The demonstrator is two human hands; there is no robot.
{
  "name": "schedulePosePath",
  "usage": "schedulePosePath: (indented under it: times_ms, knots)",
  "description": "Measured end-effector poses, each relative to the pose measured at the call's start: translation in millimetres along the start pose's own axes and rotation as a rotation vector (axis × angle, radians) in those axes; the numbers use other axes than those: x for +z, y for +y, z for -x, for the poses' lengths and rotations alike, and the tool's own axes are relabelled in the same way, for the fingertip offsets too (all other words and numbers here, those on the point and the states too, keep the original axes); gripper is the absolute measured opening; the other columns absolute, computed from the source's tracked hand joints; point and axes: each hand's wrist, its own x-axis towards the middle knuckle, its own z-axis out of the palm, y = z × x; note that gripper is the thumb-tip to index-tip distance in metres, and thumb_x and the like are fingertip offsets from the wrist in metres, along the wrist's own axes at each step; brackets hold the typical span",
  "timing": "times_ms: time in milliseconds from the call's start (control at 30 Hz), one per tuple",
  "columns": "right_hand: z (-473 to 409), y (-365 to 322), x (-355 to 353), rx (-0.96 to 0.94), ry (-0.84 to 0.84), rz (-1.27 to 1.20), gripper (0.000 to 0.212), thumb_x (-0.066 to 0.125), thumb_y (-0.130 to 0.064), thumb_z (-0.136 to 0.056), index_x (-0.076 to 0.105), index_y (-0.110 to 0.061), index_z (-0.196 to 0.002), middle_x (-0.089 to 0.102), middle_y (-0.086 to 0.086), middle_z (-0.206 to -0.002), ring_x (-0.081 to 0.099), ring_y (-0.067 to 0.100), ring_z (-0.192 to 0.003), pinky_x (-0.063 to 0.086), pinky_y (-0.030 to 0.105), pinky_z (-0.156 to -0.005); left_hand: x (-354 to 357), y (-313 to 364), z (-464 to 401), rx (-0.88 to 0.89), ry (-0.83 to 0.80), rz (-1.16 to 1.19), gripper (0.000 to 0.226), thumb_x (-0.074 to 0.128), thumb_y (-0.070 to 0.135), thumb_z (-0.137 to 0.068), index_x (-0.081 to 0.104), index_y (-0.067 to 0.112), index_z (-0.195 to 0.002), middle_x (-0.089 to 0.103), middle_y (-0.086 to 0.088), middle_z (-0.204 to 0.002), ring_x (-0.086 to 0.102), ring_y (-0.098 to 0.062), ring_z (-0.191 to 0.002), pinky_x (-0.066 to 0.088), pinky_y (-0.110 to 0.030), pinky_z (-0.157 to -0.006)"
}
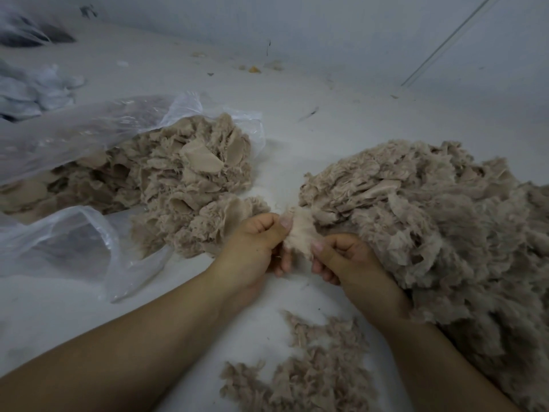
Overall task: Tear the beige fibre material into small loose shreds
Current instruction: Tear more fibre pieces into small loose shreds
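A small beige fibre piece (300,233) is stretched between my two hands at the centre of the head view. My left hand (255,242) pinches its left edge with thumb and curled fingers. My right hand (341,257) pinches its lower right edge the same way. A heap of beige fibre pieces (184,179) spills from a clear plastic bag (83,129) on the left. A large fluffy pile of torn beige fibre (439,227) lies to the right, touching my right wrist. A smaller scatter of shreds (309,370) lies on the surface below my hands.
The pale work surface (341,114) runs back to a white wall (356,25). A second clear plastic sheet (74,248) lies at the left front. White and dark fabric bundles (32,87) sit at the far left. Small scraps (255,68) lie near the wall.
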Motion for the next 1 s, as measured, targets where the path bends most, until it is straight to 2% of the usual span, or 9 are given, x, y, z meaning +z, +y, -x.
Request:
schedulePosePath:
  times_ms: [200, 367, 433, 533, 600, 700, 800, 900, 1000]
  knots:
    - [-0.3, 3.3, -5.1, 0.003, 0.054, -0.032, 0.027, 0.049, -0.010, -0.098, 0.063, -0.009, -0.074, 0.058, -0.008, -0.051, 0.046, -0.001, -0.045, 0.038, 0.010, -0.046, 0.0, -5.2, 6.2, 0.096, 0.172, 0.128, 0.028, 0.047, 0.024, -0.101, 0.054, 0.003, -0.084, 0.046, -0.006, -0.054, 0.040, -0.015, -0.041, 0.032, -0.021, -0.038]
    - [6.9, 1.1, -4.1, -0.022, -0.115, -0.001, 0.020, 0.067, 0.013, -0.077, 0.070, -0.006, -0.082, 0.071, 0.002, -0.073, 0.064, 0.011, -0.069, 0.053, 0.020, -0.065, -1.9, -4.4, 8.1, 0.100, 0.116, 0.132, 0.028, 0.051, 0.024, -0.097, 0.057, 0.003, -0.080, 0.051, -0.008, -0.053, 0.045, -0.015, -0.040, 0.036, -0.021, -0.038]
    - [7.4, 0.0, -3.4, -0.004, -0.103, -0.116, 0.019, 0.075, 0.000, -0.072, 0.065, 0.001, -0.089, 0.067, 0.012, -0.079, 0.063, 0.020, -0.074, 0.052, 0.029, -0.070, -0.8, -4.9, 11.1, 0.100, 0.033, 0.089, 0.026, 0.056, 0.027, -0.092, 0.061, 0.009, -0.075, 0.053, -0.008, -0.055, 0.046, -0.016, -0.042, 0.036, -0.022, -0.040]
    - [5.0, -3.7, -1.9, 0.036, -0.092, -0.205, 0.049, 0.081, -0.017, -0.072, 0.057, 0.011, -0.105, 0.063, 0.021, -0.088, 0.063, 0.027, -0.081, 0.054, 0.034, -0.073, 3.4, -7.3, 13.6, 0.097, -0.034, -0.091, 0.026, 0.060, 0.029, -0.091, 0.065, 0.016, -0.069, 0.052, -0.009, -0.053, 0.047, -0.019, -0.043, 0.037, -0.023, -0.041]
    - [3.1, -2.9, -0.9, 0.030, -0.057, -0.174, 0.045, 0.076, -0.015, -0.075, 0.058, 0.013, -0.105, 0.069, 0.013, -0.083, 0.068, 0.020, -0.075, 0.056, 0.027, -0.067, 7.2, -10.1, 13.4, 0.106, -0.014, -0.195, 0.026, 0.059, 0.020, -0.095, 0.062, 0.006, -0.073, 0.053, -0.006, -0.052, 0.049, -0.016, -0.042, 0.038, -0.022, -0.040]
    - [0.8, -0.2, -0.1, 0.038, -0.015, -0.142, 0.007, 0.061, -0.001, -0.086, 0.060, 0.006, -0.084, 0.070, 0.006, -0.068, 0.067, 0.011, -0.063, 0.054, 0.020, -0.057, 9.5, -11.3, 11.1, 0.085, 0.008, -0.166, 0.022, 0.060, 0.022, -0.096, 0.059, 0.007, -0.080, 0.055, -0.008, -0.057, 0.050, -0.017, -0.043, 0.039, -0.024, -0.040]
    - [0.8, -0.3, 0.2, 0.015, -0.019, -0.075, 0.012, 0.060, 0.003, -0.088, 0.059, 0.010, -0.078, 0.061, 0.013, -0.063, 0.060, 0.012, -0.055, 0.050, 0.021, -0.053, 10.6, -10.6, 6.4, 0.121, -0.023, -0.237, 0.024, 0.070, 0.036, -0.084, 0.055, 0.017, -0.088, 0.054, -0.008, -0.064, 0.047, -0.016, -0.045, 0.038, -0.025, -0.040]
    - [2.6, -2.5, 0.8, -0.006, -0.062, -0.081, 0.018, 0.055, 0.005, -0.090, 0.062, 0.009, -0.073, 0.063, 0.010, -0.061, 0.059, 0.011, -0.054, 0.049, 0.020, -0.054, 13.6, -13.2, 2.7, 0.197, 0.055, -0.314, 0.020, 0.065, 0.022, -0.092, 0.059, 0.010, -0.078, 0.052, -0.014, -0.061, 0.048, -0.019, -0.049, 0.040, -0.028, -0.046]
    - [3.1, -1.6, -0.2, 0.033, -0.040, -0.098, 0.026, 0.051, -0.002, -0.095, 0.064, 0.019, -0.090, 0.066, 0.020, -0.074, 0.062, 0.020, -0.063, 0.052, 0.025, -0.060, 11.4, -15.9, 1.8, 0.140, 0.150, -0.156, 0.032, 0.057, 0.020, -0.098, 0.059, 0.005, -0.070, 0.053, -0.016, -0.053, 0.047, -0.024, -0.042, 0.040, -0.027, -0.041]
